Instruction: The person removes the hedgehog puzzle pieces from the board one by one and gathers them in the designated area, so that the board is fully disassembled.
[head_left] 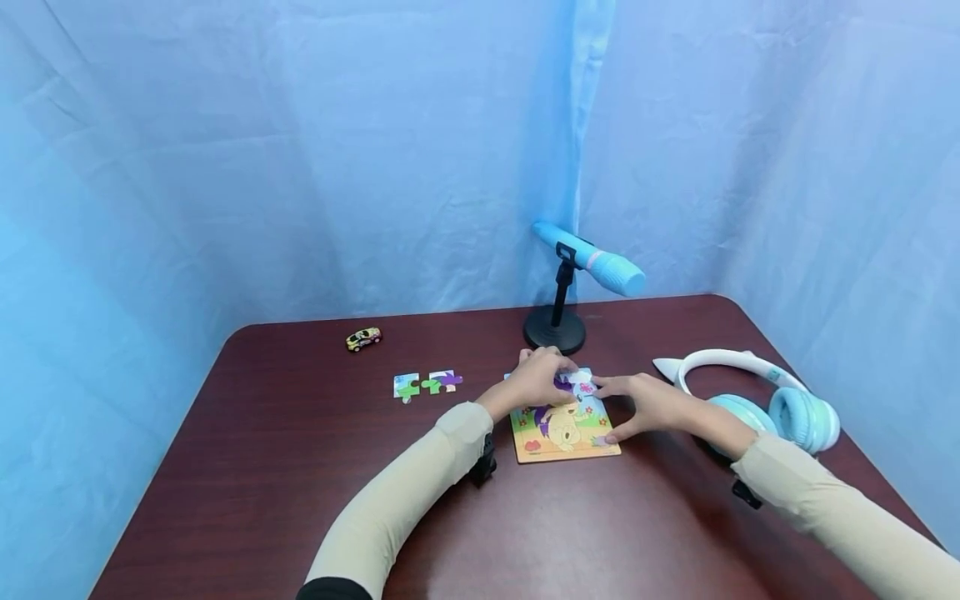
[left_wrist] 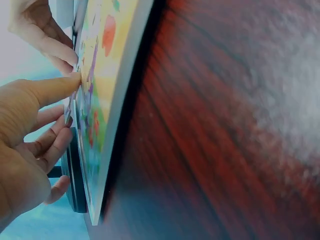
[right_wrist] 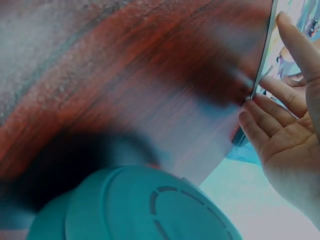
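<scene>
A colourful jigsaw puzzle board [head_left: 551, 433] with a cartoon figure lies flat on the table. My left hand [head_left: 536, 379] is over its upper left part, with a puzzle piece [left_wrist: 69, 114] between thumb and fingers; the piece is tilted and mostly hidden by the fingers. At the board's right side, my right hand [head_left: 651, 406] has its thumb on the lower right corner and its forefinger by the upper right pieces. In the right wrist view, the fingers [right_wrist: 272, 117] of that hand extend along the board's edge, gripping nothing that shows.
Loose puzzle pieces [head_left: 406, 387] lie on the table [head_left: 300, 467] left of the board. Farther back is a small toy car [head_left: 363, 338]. Behind the board, a blue microphone [head_left: 600, 262] sits on a black stand [head_left: 555, 330]. White and teal headphones [head_left: 802, 417] lie near my right forearm.
</scene>
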